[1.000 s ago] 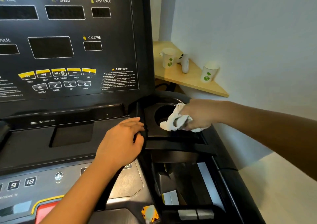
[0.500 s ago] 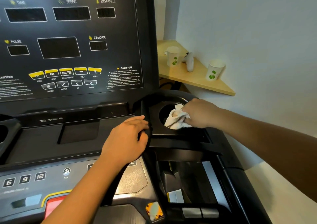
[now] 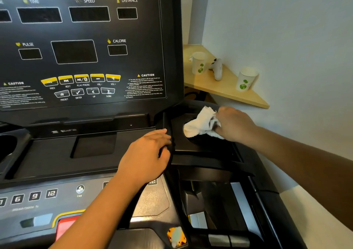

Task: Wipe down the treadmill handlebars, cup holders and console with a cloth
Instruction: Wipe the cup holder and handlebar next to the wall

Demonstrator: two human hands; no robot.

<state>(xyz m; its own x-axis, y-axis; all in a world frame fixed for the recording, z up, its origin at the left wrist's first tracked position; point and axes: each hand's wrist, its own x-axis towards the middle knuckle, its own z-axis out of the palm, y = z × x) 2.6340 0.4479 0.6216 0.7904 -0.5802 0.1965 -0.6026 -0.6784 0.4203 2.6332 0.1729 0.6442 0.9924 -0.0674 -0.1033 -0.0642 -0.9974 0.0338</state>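
Pale wall and a wooden corner shelf (image 3: 229,91) back the black console (image 3: 86,57). White and crumpled, the cloth (image 3: 199,125) covers the mouth of the right cup holder (image 3: 178,141), bunched in the curled fingers of the right hand (image 3: 235,124). Bare rim shows left and near. Since a second ago the cloth has slid in from the holder's right edge. The left hand (image 3: 147,153) still curls over the ridge (image 3: 171,153) beside it.

**Tight room around the cup holder**

My right hand (image 3: 235,124) and the bunched cloth (image 3: 198,124) fill the cup holder (image 3: 202,146) opening. Just left of it, my left hand (image 3: 147,153) grips the ridge (image 3: 165,119) and blocks that side. Behind it the console panel (image 3: 86,48) rises steeply. To its right the wall (image 3: 286,38) stands near. Straight above it the air is open.
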